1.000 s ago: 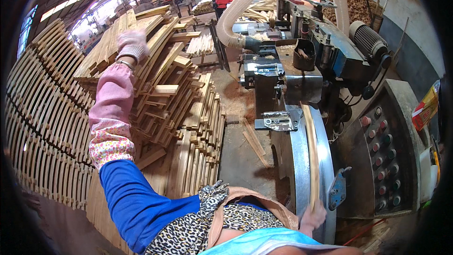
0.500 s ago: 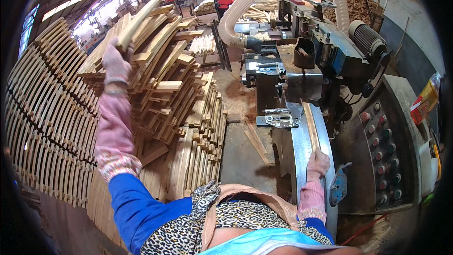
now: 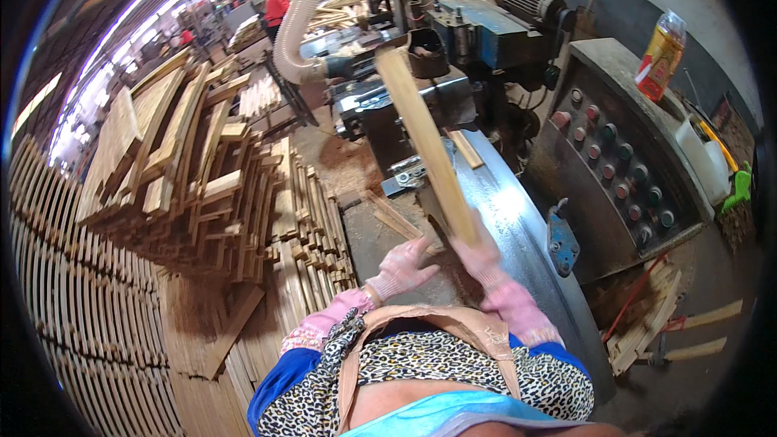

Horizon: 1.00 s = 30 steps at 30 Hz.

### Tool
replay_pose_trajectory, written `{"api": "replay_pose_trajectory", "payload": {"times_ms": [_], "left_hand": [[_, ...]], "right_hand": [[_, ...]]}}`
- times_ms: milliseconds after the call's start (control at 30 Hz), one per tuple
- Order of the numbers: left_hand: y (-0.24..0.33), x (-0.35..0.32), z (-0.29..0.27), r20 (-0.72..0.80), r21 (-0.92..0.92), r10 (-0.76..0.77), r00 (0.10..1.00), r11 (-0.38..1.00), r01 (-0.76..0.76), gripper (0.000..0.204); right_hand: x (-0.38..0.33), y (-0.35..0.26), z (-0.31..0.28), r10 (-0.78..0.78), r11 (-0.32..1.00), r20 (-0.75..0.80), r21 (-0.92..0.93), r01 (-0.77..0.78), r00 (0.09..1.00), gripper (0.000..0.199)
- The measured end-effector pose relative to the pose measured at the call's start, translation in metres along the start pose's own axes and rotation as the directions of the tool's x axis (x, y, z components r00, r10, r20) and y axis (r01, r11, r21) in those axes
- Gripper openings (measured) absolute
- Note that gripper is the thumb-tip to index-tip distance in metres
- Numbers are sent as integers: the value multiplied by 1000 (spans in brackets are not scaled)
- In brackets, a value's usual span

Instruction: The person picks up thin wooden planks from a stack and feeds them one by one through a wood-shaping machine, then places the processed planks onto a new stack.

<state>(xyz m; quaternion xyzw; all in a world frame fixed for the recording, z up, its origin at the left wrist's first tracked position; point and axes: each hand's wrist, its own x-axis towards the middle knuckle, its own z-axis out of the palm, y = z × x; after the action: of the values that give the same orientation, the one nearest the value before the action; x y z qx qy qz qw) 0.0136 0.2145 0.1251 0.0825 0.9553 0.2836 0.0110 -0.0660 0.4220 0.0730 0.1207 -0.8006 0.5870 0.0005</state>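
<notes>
Gripping the wooden strip by its near end, our right hand holds it slanting towards the machine; our left hand, loosely spread, empty, could best steady it.

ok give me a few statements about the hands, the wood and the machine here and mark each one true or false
1. The right hand holds a wooden plank near one end. True.
2. The left hand is clenched in a fist. False: it is open, with nothing in it.
3. Another wooden piece lies on the metal bed. True.
4. The control panel stands to the left of the metal bed. False: it stands to the right of it.
5. The stacked wood is on the person's left. True.
6. The ribbed hose is black. False: it is pale, close to white.
</notes>
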Motion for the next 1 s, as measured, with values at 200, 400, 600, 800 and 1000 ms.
{"api": "replay_pose_trajectory", "payload": {"times_ms": [200, 400, 600, 800, 1000], "left_hand": [[-60, -56, 6, 179, -1, -467, 866, 880, 475, 68], [-82, -62, -37, 26, 40, -402, 915, 915, 401, 64], [-70, 24, -183, -466, 416, 31, 884, 890, 188, 55], [-52, 30, -389, -650, 725, 102, 753, 383, 573, 55], [-49, -52, -510, -857, 403, -343, 384, 16, 915, 54]], "right_hand": [[-134, 18, -160, 487, 406, -189, -815, -413, 852, 72], [-59, 91, -129, -51, 541, -267, -817, -199, 962, 63], [121, 81, -42, -181, 718, -285, -692, -72, 941, 60], [137, 60, -34, 121, 710, -227, -660, -244, 966, 57], [-79, 90, -132, -20, 534, -103, -842, -76, 994, 39]]}}
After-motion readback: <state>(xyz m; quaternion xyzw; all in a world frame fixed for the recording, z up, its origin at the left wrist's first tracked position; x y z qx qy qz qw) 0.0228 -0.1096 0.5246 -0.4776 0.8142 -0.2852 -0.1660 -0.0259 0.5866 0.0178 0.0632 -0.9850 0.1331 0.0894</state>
